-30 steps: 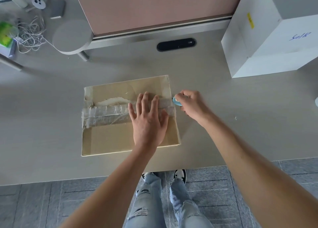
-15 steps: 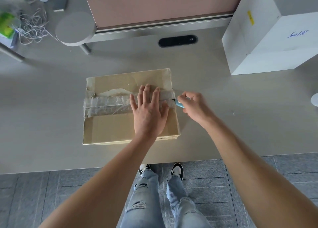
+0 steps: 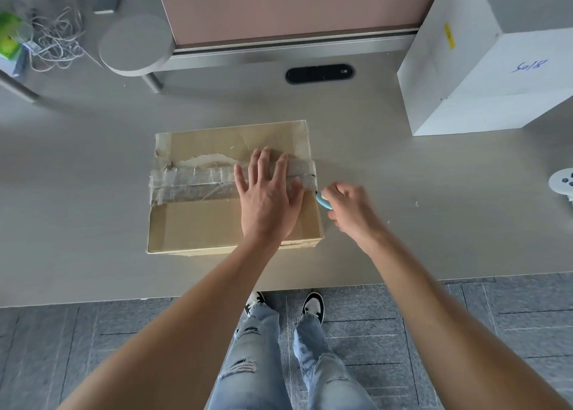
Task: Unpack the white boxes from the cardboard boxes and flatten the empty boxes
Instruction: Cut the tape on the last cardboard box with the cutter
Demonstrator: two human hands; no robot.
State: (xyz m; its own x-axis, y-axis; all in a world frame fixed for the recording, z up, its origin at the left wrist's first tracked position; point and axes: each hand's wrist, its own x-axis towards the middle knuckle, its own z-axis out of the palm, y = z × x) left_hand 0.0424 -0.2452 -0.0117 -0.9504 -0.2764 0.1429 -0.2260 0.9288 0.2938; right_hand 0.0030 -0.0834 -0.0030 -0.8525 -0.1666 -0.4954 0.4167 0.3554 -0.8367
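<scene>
A brown cardboard box (image 3: 198,223) lies closed on the desk, a band of clear tape (image 3: 192,182) running across its top seam. My left hand (image 3: 268,197) presses flat on the right part of the lid, fingers spread over the tape. My right hand (image 3: 348,209) grips a small light-blue cutter (image 3: 323,201) at the box's right edge, its tip by the end of the tape. A large white box (image 3: 483,78) with blue handwriting stands at the back right.
The grey desk (image 3: 77,192) ends in a front edge just below the box. A pink partition (image 3: 288,3) rises behind, with a black cable port (image 3: 319,73) in front of it. A round stool (image 3: 135,45) and tangled white cables (image 3: 52,42) sit far left.
My right hand has slid the cutter down the box's right edge, toward me. My left hand stays pressed on the lid. The camera tilted slightly.
</scene>
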